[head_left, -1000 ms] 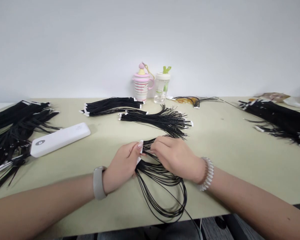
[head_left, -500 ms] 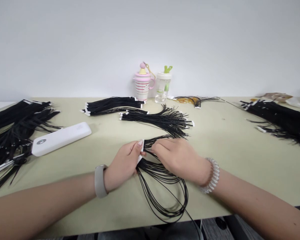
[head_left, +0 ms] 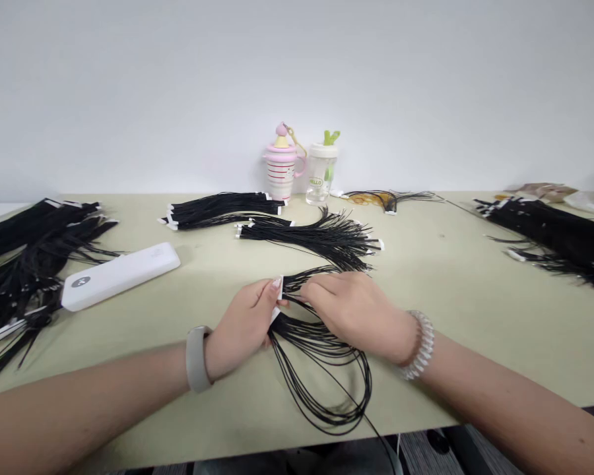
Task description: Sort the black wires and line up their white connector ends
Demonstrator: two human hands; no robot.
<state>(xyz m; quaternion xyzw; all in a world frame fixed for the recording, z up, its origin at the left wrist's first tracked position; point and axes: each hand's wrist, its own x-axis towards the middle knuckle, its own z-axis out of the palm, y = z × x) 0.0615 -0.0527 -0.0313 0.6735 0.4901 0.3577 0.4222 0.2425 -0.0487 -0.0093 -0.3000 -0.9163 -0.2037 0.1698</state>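
The left hand (head_left: 237,324) pinches 2 white connectors (head_left: 280,291) between thumb and fingers, above the middle of the table (head_left: 485,330) near its front edge. Black wires (head_left: 317,340) run rightward from them, some looping toward that edge. The right hand (head_left: 359,316) has its fingers curled narrow at the upper wires — whether they grip a strand, I cannot tell. A wire bundle (head_left: 301,232) lies just beyond; a white power bank (head_left: 123,277) rests to the left.

Two white connectors (head_left: 280,288) at my left hand (head_left: 240,328); beyond my grip, two lidded cups (head_left: 280,178); left of it, one power bank (head_left: 123,274).
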